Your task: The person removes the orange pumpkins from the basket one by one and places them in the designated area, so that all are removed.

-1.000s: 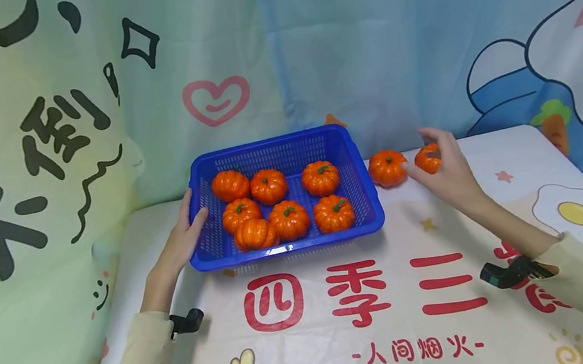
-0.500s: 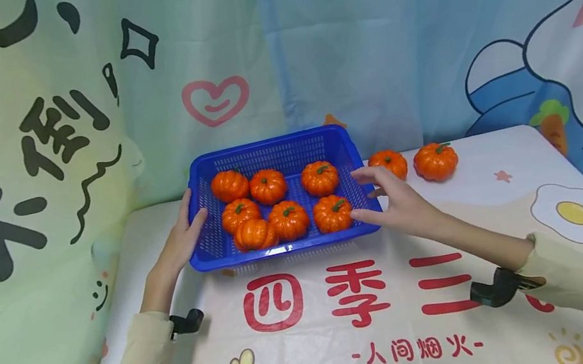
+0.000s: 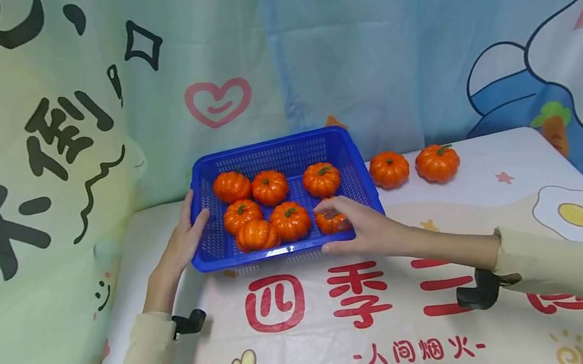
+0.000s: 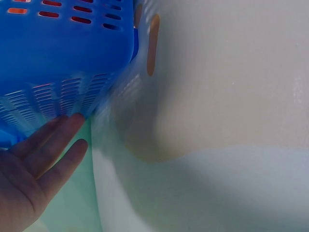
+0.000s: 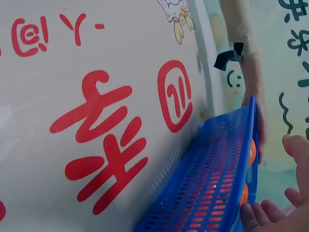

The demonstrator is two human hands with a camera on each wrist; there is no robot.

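Observation:
A blue plastic basket (image 3: 344,147) with several orange pumpkins (image 3: 290,221) inside stands at the back of the table. My left hand (image 3: 177,248) rests against the basket's left side; in the left wrist view its straight fingers (image 4: 58,145) lie along the slotted outer wall. Over the basket's front right corner is my right hand (image 3: 367,230), with relaxed fingers and the thumb apart. It partly hides a pumpkin (image 3: 325,223) at that corner. Nothing shows between the right hand's fingers in the right wrist view, where the basket (image 5: 203,179) appears edge-on.
Right of the basket, two more pumpkins sit on the table: a nearer one (image 3: 389,169) and a farther one (image 3: 437,163). A printed curtain (image 3: 339,56) hangs behind. The tablecloth (image 3: 311,360) carries red characters and cartoon prints.
My right hand has moved left, from beside the two pumpkins on the table, across the basket's right rim to its front right corner. The left hand stays at the basket's side.

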